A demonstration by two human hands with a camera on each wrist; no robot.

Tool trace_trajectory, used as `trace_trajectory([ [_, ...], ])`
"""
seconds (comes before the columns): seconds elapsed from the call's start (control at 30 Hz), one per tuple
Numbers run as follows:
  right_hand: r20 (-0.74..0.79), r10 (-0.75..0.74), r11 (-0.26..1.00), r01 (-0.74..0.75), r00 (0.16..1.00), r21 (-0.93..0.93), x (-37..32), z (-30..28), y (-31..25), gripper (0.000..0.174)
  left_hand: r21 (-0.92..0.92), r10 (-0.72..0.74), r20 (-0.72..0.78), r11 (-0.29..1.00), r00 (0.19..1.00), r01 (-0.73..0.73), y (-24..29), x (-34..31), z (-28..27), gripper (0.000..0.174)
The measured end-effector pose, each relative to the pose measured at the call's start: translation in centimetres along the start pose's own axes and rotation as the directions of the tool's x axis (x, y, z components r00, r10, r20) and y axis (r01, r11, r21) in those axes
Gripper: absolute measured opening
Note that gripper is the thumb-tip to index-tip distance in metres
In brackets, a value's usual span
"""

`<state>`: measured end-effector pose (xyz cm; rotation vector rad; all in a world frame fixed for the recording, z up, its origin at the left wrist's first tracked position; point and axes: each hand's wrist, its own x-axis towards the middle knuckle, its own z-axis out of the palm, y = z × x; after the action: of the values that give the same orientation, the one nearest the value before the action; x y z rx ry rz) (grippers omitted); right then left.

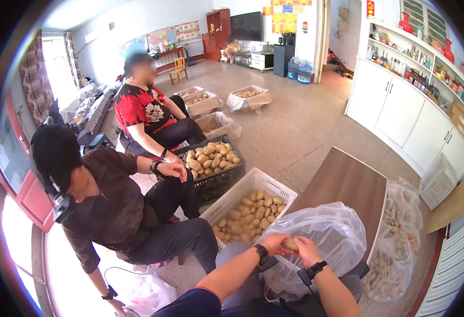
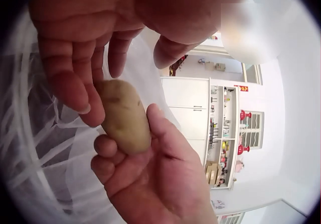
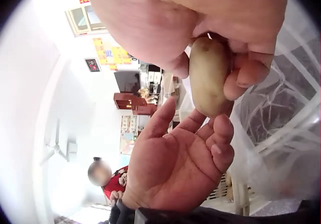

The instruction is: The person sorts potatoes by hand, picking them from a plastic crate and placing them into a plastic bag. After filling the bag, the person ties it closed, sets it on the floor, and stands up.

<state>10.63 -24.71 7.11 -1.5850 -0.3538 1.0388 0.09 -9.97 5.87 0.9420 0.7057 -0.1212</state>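
Between the two hands is an oval, yellow-brown potato (image 1: 290, 243) (image 2: 125, 116) (image 3: 208, 76), above a clear plastic bag (image 1: 322, 227). My right hand (image 1: 308, 251) (image 2: 160, 174) (image 3: 200, 13) grips it with thumb and fingers. Held at the other side, my left hand (image 1: 276, 244) (image 2: 120, 13) (image 3: 175, 164) has its thumb apart and its fingers loosely bent, with fingertips at the potato's surface. Part of the potato is hidden behind the fingers.
A white crate (image 1: 290, 196) of potatoes stands left of the bag, a black crate (image 1: 219, 182) beyond it. A brown tabletop (image 1: 332, 190) lies ahead. Bagged potatoes (image 1: 387, 264) are at the right. Two people sit at the left.
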Motion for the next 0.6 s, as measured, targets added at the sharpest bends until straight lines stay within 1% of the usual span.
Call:
trace_trajectory([
  [0.03, 0.004, -0.002, 1.000, 0.002, 1.000, -0.002, 0.1, 0.3, -0.2, 0.032, -0.078, -0.004, 0.056, 0.997, 0.998, 0.009, -0.2, 0.3, -0.5, 0.038],
  [0.07, 0.046, -0.040, 0.999, 0.041, 0.998, -0.029, 0.2, 0.5, -0.4, 0.034, -0.079, -0.002, 0.054, 0.997, 0.999, 0.006, -0.3, 0.7, -1.0, 0.038],
  [0.1, 0.087, -0.077, 0.995, 0.082, 0.993, -0.054, 0.2, 0.7, -0.5, 0.036, -0.128, -0.009, 0.113, 0.991, 0.994, 0.024, -0.3, 0.8, -1.4, 0.035],
  [0.13, 0.088, -0.079, 0.995, 0.084, 0.993, -0.055, 0.3, 0.9, -0.5, 0.036, -0.176, -0.013, 0.173, 0.983, 0.985, 0.044, -0.3, 1.1, -1.7, 0.032],
  [0.17, 0.069, -0.100, 0.995, 0.101, 0.993, -0.012, 0.4, 1.1, -0.5, 0.038, -0.176, -0.012, 0.174, 0.984, 0.985, 0.043, -0.3, 1.3, -2.0, 0.032],
  [0.2, 0.047, -0.119, 0.993, 0.118, 0.992, 0.030, 0.4, 1.2, -0.4, 0.041, -0.221, 0.028, 0.130, 0.975, 0.991, 0.001, -0.4, 1.5, -2.2, 0.030],
  [0.23, 0.046, -0.119, 0.993, 0.118, 0.992, 0.029, 0.2, 1.2, -0.3, 0.041, -0.264, 0.066, 0.084, 0.964, 0.994, -0.042, -0.5, 1.7, -2.4, 0.028],
  [0.27, -0.006, -0.114, 0.993, 0.114, 0.993, 0.030, -0.3, 1.1, -0.3, 0.041, -0.264, 0.066, 0.087, 0.964, 0.994, -0.041, -0.3, 1.2, -2.3, 0.028],
  [0.3, -0.058, -0.109, 0.993, 0.111, 0.992, 0.032, -0.6, 0.9, -0.1, 0.041, -0.300, 0.133, -0.035, 0.944, 0.991, -0.137, 0.4, 0.3, -1.9, 0.026],
  [0.33, -0.060, -0.108, 0.993, 0.110, 0.992, 0.031, -0.7, 0.5, 0.5, 0.041, -0.323, 0.192, -0.159, 0.917, 0.968, -0.235, 0.9, -0.4, -1.7, 0.025],
  [0.37, -0.092, -0.108, 0.994, 0.109, 0.990, 0.008, -0.9, -0.2, 1.4, 0.039, -0.324, 0.190, -0.157, 0.917, 0.969, -0.233, 1.1, -0.3, -2.0, 0.025],
  [0.4, -0.124, -0.105, 0.994, 0.104, 0.987, -0.013, -1.1, -0.9, 2.0, 0.037, -0.374, 0.244, -0.283, 0.862, 0.928, -0.341, 1.0, 0.3, -2.5, 0.024],
  [0.43, -0.128, -0.100, 0.995, 0.099, 0.987, -0.013, -1.4, -1.5, 2.4, 0.037, -0.407, 0.280, -0.408, 0.796, 0.869, -0.448, 0.9, 1.0, -3.1, 0.024],
  [0.47, -0.177, -0.081, 0.996, 0.075, 0.981, -0.039, -1.8, -2.2, 2.9, 0.035, -0.410, 0.273, -0.407, 0.798, 0.872, -0.441, 0.8, 1.7, -3.8, 0.024],
  [0.5, -0.228, -0.057, 0.997, 0.044, 0.972, -0.062, -2.4, -3.0, 3.6, 0.034, -0.369, 0.306, -0.493, 0.774, 0.815, -0.514, 0.7, 2.4, -4.6, 0.023],
  [0.53, -0.237, -0.037, 0.998, 0.024, 0.971, -0.058, -2.6, -4.0, 4.5, 0.034, -0.321, 0.330, -0.572, 0.752, 0.751, -0.575, -0.1, 4.1, -5.9, 0.023],
  [0.57, -0.253, -0.093, 0.994, 0.076, 0.963, -0.077, -2.5, -5.0, 5.6, 0.032, -0.137, 0.458, -0.619, 0.737, 0.638, -0.662, -0.7, 5.9, -7.1, 0.022],
  [0.6, -0.274, -0.139, 0.989, 0.117, 0.952, -0.096, -2.5, -6.3, 7.4, 0.030, 0.051, 0.577, -0.627, 0.700, 0.523, -0.712, -2.0, 7.8, -8.2, 0.021],
])
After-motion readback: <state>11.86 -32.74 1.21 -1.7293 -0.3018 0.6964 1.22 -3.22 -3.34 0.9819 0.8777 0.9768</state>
